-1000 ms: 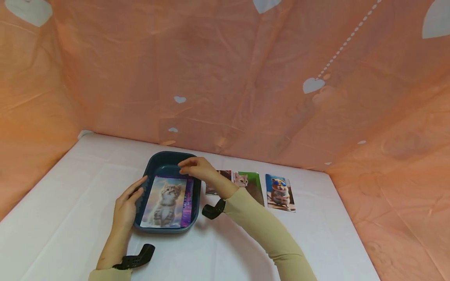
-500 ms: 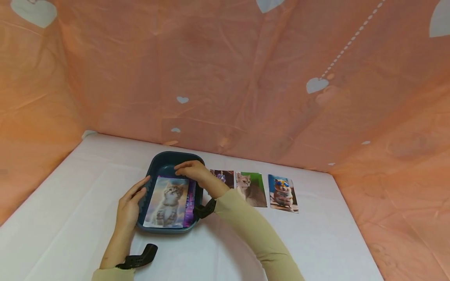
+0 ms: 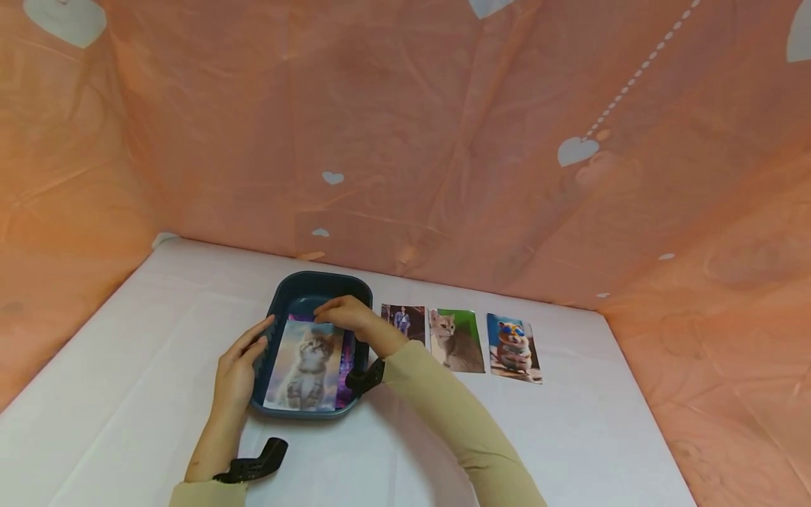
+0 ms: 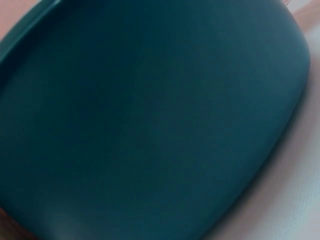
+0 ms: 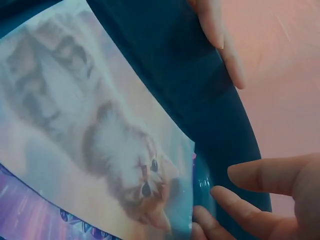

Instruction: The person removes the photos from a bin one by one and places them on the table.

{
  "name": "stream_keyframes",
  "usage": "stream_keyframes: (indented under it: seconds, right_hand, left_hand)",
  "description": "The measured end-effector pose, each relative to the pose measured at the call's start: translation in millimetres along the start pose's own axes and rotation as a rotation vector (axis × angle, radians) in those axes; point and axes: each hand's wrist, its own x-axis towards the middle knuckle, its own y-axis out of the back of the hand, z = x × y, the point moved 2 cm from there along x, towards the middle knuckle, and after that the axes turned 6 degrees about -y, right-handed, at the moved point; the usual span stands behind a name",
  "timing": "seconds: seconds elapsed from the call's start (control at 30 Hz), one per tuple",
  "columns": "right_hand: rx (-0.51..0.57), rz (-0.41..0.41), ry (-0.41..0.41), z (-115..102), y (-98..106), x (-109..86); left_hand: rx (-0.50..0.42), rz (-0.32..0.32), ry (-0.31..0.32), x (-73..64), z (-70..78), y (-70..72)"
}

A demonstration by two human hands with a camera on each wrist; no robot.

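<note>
A dark teal plastic tray (image 3: 288, 290) stands on the white cloth. In it lies a kitten picture card (image 3: 308, 370) on top of a purple picture card (image 3: 346, 359), which shows along the right side and at the far edge. My left hand (image 3: 236, 370) rests at the tray's left rim with straight fingers; the left wrist view is filled by the tray's outer wall (image 4: 160, 120). My right hand (image 3: 351, 317) reaches over the right rim. Its thumb and fingers are apart, and lower fingertips (image 5: 202, 217) sit right at the kitten card's far edge.
To the tray's right, three picture cards lie in a row: one with a figure in purple (image 3: 405, 322), one with a cat on green (image 3: 457, 341), and one with a hamster in sunglasses (image 3: 514, 348). A pink cloth wall (image 3: 405, 141) rises behind.
My right hand has moved left and nearer to me, down to the kitten card's far edge. More purple shows beyond that edge. My left hand stays at the rim; the view has shifted slightly.
</note>
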Motion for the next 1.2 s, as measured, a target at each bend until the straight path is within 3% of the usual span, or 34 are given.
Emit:
stream_keyframes:
  seconds: [0.37,0.67,1.03,1.2]
  right_hand:
    - [0.049,0.001,0.035,7.2,-4.6,-0.8]
    - [0.116,0.058,0.124,7.7,0.6,-4.6]
    - [0.234,0.122,0.253,10.0,10.8,-14.3]
    - [0.257,0.176,0.273,16.2,18.4,-22.1]
  left_hand:
    - [-0.035,-0.021,0.017,-1.3,-0.3,-1.6]
    - [-0.065,-0.021,-0.016,-1.9,0.9,-2.8]
    - [0.003,-0.019,-0.029,-1.5,-0.1,-0.1]
    - [0.018,0.001,-0.014,-0.4,-0.5,0.2]
